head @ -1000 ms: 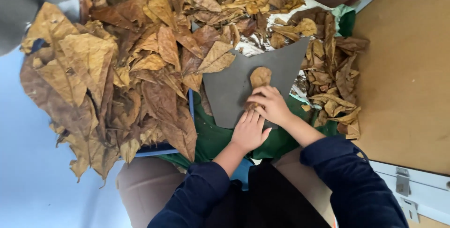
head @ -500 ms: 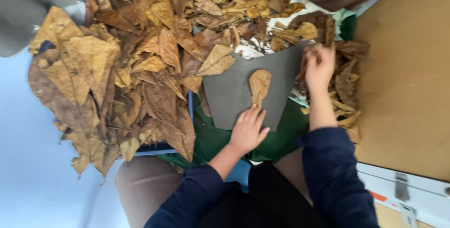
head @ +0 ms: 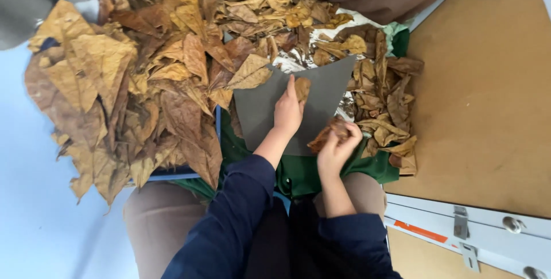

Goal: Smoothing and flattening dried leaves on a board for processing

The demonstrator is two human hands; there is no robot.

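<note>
Grey board (leaf-strewn) beside brown floor

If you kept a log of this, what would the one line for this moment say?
left hand: flat on small leaf on grey board | right hand: holds brown leaf | leaf pile: left

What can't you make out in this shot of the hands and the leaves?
Head view only:
- Small leaf on the grey sheet: partly under the left hand.
- Leaf in the right hand: fingers cover part.
- Cloth: mostly buried under leaves.
- Metal fitting: too small to identify.
</note>
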